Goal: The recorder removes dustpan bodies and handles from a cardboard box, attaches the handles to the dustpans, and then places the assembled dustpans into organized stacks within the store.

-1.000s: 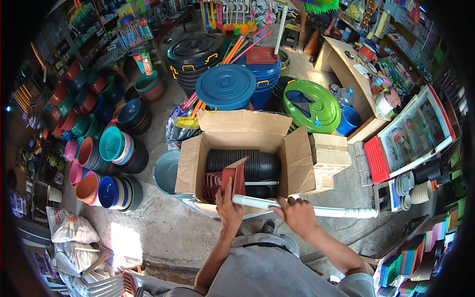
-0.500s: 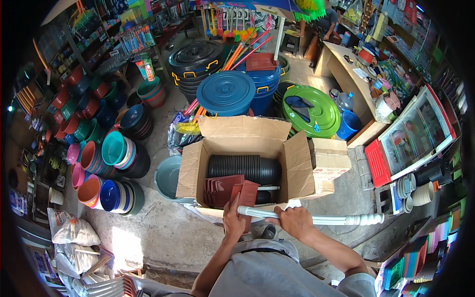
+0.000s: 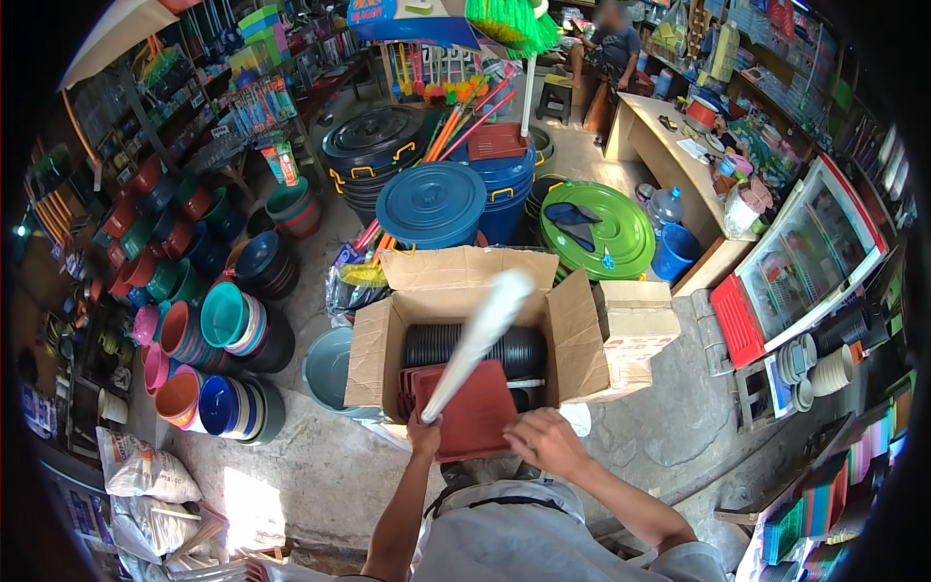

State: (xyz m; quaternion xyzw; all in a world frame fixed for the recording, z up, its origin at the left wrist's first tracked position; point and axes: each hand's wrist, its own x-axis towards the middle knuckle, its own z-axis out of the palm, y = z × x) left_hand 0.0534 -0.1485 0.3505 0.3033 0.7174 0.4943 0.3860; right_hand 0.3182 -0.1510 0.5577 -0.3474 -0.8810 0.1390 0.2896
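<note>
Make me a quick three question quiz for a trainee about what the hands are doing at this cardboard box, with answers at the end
1. True or false: the left hand grips a white pipe that points up and away over the cardboard box.
2. Which thing is the right hand on? A. the green lid B. the reddish-brown square tray C. the blue bin lid
3. Fill in: the box holds a stack of ___ round pots lying on its side.

Key: 1 true; 2 B; 3 black.
</note>
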